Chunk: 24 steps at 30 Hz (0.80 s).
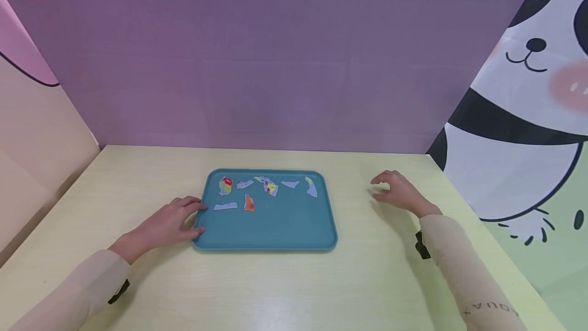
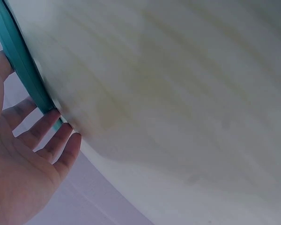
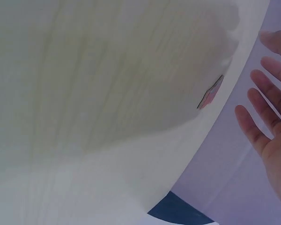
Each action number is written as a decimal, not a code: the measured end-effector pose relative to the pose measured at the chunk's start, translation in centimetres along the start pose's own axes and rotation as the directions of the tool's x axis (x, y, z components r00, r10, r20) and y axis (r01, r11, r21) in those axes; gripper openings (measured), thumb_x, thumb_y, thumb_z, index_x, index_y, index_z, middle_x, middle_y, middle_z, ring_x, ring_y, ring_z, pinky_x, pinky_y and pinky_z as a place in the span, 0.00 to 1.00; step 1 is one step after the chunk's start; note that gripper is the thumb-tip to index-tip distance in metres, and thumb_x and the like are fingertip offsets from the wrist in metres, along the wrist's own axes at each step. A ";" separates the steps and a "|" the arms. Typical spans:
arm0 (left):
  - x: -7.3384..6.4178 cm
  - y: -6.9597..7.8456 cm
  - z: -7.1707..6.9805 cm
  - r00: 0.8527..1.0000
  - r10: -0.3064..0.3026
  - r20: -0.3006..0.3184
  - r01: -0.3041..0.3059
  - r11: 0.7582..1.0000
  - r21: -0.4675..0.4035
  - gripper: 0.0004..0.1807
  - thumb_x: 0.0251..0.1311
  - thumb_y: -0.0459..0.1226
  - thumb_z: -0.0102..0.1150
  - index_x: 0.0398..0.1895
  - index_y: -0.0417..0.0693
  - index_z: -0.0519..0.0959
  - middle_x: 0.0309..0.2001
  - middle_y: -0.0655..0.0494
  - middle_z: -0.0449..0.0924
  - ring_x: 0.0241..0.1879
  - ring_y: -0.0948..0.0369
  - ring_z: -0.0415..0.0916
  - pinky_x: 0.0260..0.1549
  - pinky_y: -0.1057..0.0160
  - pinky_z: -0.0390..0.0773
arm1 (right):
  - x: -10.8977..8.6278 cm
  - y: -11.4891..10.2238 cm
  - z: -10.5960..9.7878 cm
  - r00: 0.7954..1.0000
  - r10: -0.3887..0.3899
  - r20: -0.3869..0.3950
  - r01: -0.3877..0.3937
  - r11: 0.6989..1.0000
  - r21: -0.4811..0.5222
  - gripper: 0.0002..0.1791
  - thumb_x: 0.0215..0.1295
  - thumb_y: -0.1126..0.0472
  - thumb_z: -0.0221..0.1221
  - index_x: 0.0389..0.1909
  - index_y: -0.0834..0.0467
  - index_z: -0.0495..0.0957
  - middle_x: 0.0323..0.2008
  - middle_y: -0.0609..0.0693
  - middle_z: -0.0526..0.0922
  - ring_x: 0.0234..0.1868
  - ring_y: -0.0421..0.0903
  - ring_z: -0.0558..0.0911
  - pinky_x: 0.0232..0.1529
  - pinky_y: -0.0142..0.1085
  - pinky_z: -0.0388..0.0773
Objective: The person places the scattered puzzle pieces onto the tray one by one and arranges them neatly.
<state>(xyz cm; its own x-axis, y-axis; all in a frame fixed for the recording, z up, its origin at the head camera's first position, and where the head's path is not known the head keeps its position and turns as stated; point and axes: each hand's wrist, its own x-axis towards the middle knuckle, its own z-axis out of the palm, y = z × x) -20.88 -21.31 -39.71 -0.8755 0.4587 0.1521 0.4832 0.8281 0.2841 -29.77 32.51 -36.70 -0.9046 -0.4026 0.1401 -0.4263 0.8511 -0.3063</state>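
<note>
A blue-green tray (image 1: 275, 226) lies on the table. Several flat, irregular printed pieces are spread over its far half, among them an orange piece (image 1: 249, 203), a red and yellow one (image 1: 225, 185) and a pale curved one (image 1: 311, 187). My left hand (image 1: 172, 222) touches the tray's left rim, its thumb and fingers spread along the edge; the left wrist view shows the fingertips against the tray's side. To the right of the tray, my right hand (image 1: 398, 191) hovers with loosely bent fingers, holding nothing. Near it, the right wrist view shows a small flat reddish piece (image 3: 210, 93) on the table.
The pale wooden table (image 1: 285, 290) ends at a purple panel (image 1: 275, 65) behind the tray. On the right stands a wall with a printed panda (image 1: 519, 111), and a light pink wall (image 1: 41, 157) runs along the left side.
</note>
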 end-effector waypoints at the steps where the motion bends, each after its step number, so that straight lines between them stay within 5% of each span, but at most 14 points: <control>1: 0.0 0.0 0.0 1.000 -0.001 -0.001 0.001 1.000 -0.001 0.26 0.51 0.46 0.62 0.52 0.41 0.74 0.54 0.43 0.72 0.52 0.45 0.70 0.50 0.46 0.73 | -0.1 0.1 0.0 1.000 0.001 -0.002 -0.001 1.000 -0.001 0.16 0.52 0.64 0.62 0.43 0.67 0.78 0.43 0.62 0.78 0.47 0.59 0.72 0.49 0.51 0.70; 24: -0.2 0.6 -0.5 1.000 -0.003 0.005 0.003 1.000 -0.002 0.26 0.51 0.45 0.62 0.52 0.40 0.74 0.53 0.42 0.72 0.52 0.45 0.70 0.50 0.46 0.73 | -1.1 2.1 -0.3 1.000 -0.024 -0.021 0.022 0.997 -0.078 0.11 0.53 0.66 0.60 0.37 0.66 0.79 0.37 0.60 0.80 0.42 0.59 0.75 0.50 0.53 0.69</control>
<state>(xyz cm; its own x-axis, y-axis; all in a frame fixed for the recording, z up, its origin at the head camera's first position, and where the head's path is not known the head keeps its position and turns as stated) -20.41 -21.11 -39.07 -0.8770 0.4575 0.1469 0.4804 0.8289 0.2864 -29.63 34.84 -37.21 -0.8941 -0.4156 0.1667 -0.4450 0.8659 -0.2284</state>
